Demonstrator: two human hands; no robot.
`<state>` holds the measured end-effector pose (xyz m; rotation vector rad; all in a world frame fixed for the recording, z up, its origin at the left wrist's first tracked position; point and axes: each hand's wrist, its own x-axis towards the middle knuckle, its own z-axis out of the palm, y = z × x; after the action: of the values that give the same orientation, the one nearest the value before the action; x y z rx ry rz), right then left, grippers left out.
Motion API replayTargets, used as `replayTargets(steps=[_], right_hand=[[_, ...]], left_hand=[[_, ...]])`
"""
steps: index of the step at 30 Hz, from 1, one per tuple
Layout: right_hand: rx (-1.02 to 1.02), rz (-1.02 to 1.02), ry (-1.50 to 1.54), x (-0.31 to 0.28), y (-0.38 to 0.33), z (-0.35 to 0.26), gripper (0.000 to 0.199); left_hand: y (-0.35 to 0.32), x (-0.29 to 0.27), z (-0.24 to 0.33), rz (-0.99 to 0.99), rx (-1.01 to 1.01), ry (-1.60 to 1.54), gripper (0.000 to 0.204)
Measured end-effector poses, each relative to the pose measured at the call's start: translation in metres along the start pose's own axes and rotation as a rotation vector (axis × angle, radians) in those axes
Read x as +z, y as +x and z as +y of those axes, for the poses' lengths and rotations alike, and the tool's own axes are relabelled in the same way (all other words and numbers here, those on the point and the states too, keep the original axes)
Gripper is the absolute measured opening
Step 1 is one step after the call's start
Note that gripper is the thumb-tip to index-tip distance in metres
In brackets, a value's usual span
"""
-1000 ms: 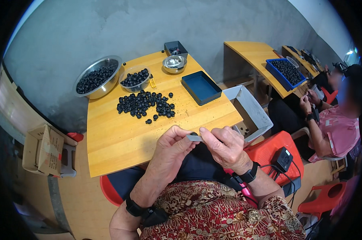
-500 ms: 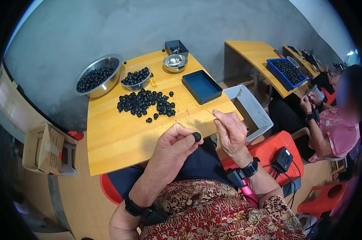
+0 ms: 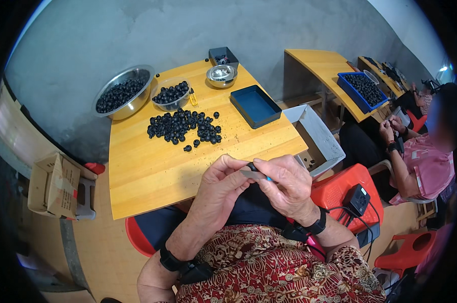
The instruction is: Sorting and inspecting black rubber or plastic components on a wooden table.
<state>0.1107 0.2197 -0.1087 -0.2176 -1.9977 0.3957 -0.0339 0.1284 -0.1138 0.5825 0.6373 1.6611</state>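
Observation:
Just past the table's near edge, my left hand (image 3: 219, 186) pinches a small black ball (image 3: 250, 166) between thumb and fingers. My right hand (image 3: 290, 186) is closed on a small knife (image 3: 254, 174); its flat grey blade lies against the ball, and a bit of blue shows by my fingers. Most of the handle is hidden. On the wooden table (image 3: 147, 184) beyond my hands, a loose pile of black balls (image 3: 178, 126) is spread out, some with a knob or hole.
Behind the pile stand a steel basin (image 3: 146, 93) and a clear tub (image 3: 173, 107) of balls, with a yellow cutter (image 3: 192, 98) alongside. A dark tray (image 3: 256, 121), steel bowl (image 3: 221, 83) and grey bin (image 3: 334, 151) are rightward. A co-worker (image 3: 423, 166) sits at far right.
My right hand has moved left and down to meet the left hand, bringing the blade onto the black ball. The left hand keeps its pinch in nearly the same place.

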Motion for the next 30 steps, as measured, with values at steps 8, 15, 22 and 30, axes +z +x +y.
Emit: replayTargets(steps=[8,15,22,30], right_hand=[[-0.078,-0.022,-0.035,-0.001,-0.003,0.002,0.039],[-0.081,-0.017,-0.023,-0.001,-0.002,0.000,0.031],[-0.067,-0.047,-0.028,-0.001,-0.002,0.001,0.022],[-0.025,-0.012,-0.002,-0.008,0.005,0.007,0.024]], left_hand=[[0.000,0.000,-0.003,0.054,-0.005,0.008,0.007],[0.001,0.002,-0.003,0.091,-0.045,-0.007,0.009],[0.003,-0.003,-0.002,0.004,-0.034,0.026,0.010],[0.002,-0.005,0.001,0.010,-0.071,-0.093,0.011]])
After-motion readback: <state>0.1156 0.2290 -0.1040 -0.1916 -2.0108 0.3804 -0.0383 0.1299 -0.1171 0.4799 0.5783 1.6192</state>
